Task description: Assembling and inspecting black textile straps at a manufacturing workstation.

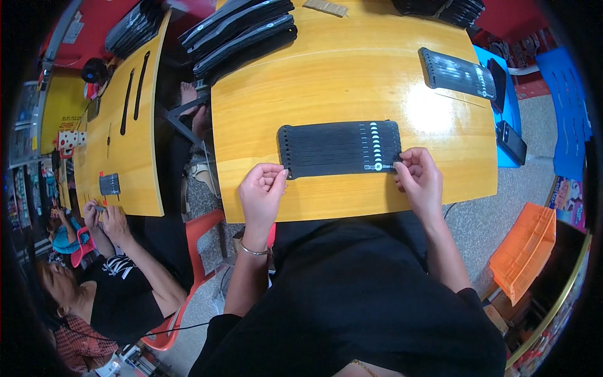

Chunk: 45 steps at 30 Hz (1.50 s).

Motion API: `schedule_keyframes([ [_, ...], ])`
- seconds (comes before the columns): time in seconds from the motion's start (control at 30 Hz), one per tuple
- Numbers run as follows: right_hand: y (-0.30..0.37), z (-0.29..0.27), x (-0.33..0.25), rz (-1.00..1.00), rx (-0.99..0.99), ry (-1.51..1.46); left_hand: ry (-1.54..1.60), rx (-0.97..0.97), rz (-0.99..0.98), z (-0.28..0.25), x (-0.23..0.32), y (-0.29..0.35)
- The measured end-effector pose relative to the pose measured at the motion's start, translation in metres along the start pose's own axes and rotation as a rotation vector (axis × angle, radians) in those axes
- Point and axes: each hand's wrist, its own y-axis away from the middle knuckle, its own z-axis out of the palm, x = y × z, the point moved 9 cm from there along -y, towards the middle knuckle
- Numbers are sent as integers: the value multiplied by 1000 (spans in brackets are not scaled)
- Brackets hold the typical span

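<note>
Several black straps [323, 149] lie side by side on the wooden table in front of me, making a flat rectangle. Their left ends have small holes, and white printed marks line up near the right ends. My left hand [261, 190] is closed, thumb and fingertips pinching the left end of the nearest strap. At the opposite end, my right hand [421, 181] pinches the near right corner of the row. The fingertips cover both corners.
A similar black strap set [458, 74] sits at the far right of the table [352, 207]. Stacks of black straps [242, 38] stand far left. A phone [512, 143] rests on a blue stool right. An orange basket [522, 251] is lower right. A co-worker [129, 283] works at another table left.
</note>
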Motion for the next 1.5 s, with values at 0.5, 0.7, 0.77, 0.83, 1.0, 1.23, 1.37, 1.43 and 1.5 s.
schedule_keyframes([
  [0.5, -1, 0, 0, -32, 14, 39, -5, 4, 18, -1, 1, 1],
  [0.7, -1, 0, -1, -42, 18, 67, -11, 4, 29, 0, 1, 1],
  [0.77, -1, 0, -3, -49, 22, 77, -11, 6, 30, 0, 1, 1],
  [0.83, 0, -1, -4, -61, 24, 97, -3, 8, 24, 0, 1, 1],
  [1.0, 0, 0, -4, -55, 25, 106, -4, 10, 18, 0, 0, 1],
  [1.23, 0, 0, -5, -67, 42, 112, 9, 7, 31, 1, 4, 2],
  [1.37, 0, 0, -3, -61, 39, 117, -13, -2, 35, 1, 1, 1],
  [1.43, 0, 0, -4, -83, 46, 132, 9, 10, 32, 1, 2, 1],
  [1.5, 0, 0, -4, -70, 49, 123, 13, 14, 38, 1, 1, 1],
])
